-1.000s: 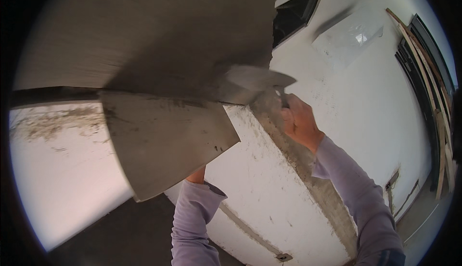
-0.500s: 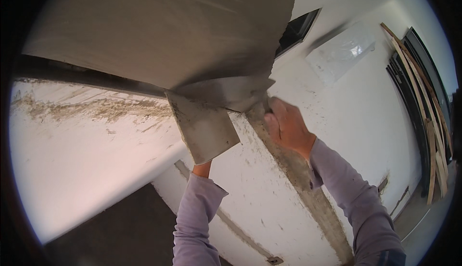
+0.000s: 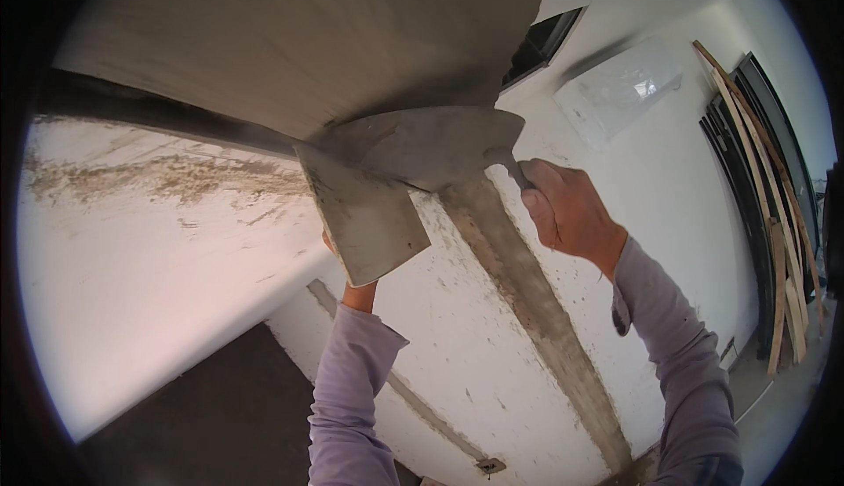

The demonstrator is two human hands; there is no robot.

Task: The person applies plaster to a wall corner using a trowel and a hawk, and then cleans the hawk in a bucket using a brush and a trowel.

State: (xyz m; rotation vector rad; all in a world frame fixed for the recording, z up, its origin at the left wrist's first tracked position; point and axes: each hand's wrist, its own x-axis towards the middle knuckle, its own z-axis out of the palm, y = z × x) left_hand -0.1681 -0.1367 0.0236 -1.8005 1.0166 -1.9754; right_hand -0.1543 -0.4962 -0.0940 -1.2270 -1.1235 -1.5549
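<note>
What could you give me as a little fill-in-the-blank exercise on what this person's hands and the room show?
1. The right hand grips the trowel by its ____.
2. The hand mostly hidden behind the flat board is the ____ one.
3. The long wooden strips stand toward the ____ side of the picture.

Missing words: handle; left; right.

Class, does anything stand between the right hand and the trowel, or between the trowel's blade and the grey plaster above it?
Nothing visible does. The right hand holds the trowel, and no object shows between its blade and the grey plaster; whether they touch is unclear.
</note>
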